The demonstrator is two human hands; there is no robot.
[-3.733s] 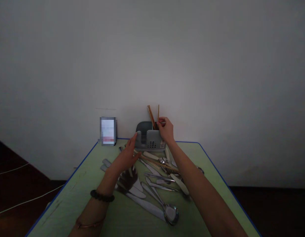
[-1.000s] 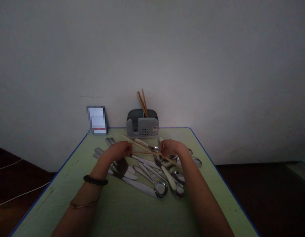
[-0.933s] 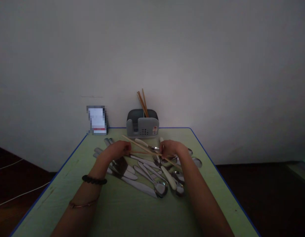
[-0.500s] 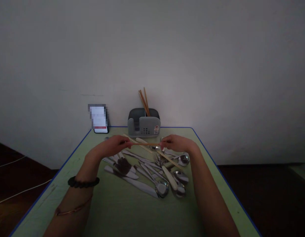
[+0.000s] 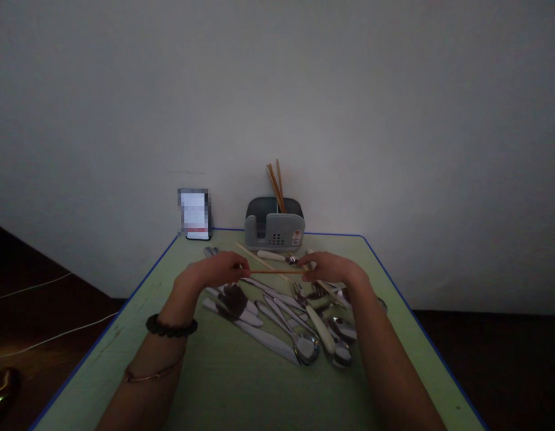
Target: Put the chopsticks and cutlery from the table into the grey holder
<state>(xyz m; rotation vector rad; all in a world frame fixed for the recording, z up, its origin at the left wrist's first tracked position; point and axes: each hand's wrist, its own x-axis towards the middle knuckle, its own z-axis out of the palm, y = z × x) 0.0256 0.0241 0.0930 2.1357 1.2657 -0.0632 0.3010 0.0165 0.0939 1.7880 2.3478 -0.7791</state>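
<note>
A thin brown chopstick (image 5: 277, 272) is held level above the heap of cutlery. My left hand (image 5: 226, 268) pinches its left end between thumb and fingers. At the other end, my right hand (image 5: 324, 267) has its thumb and fingers closed around the tip. Beneath them lie a white-handled spoon (image 5: 272, 255), pale chopsticks (image 5: 259, 258), a fork (image 5: 299, 291) and several metal spoons (image 5: 306, 346). Table knives (image 5: 259, 336) spread toward the left of the heap. My wrists and forearms hide part of the cutlery on either side.
A grey cutlery holder (image 5: 285, 232) with several brown chopsticks (image 5: 276, 182) upright in it stands at the table's back edge. Left of it, a lit phone (image 5: 196, 215) leans against the wall (image 5: 277, 90). The green table (image 5: 259, 398) has blue edging.
The view has shifted, so the holder and phone appear farther right. Both hands still hold the chopstick between them, now slightly lower relative to the holder.
</note>
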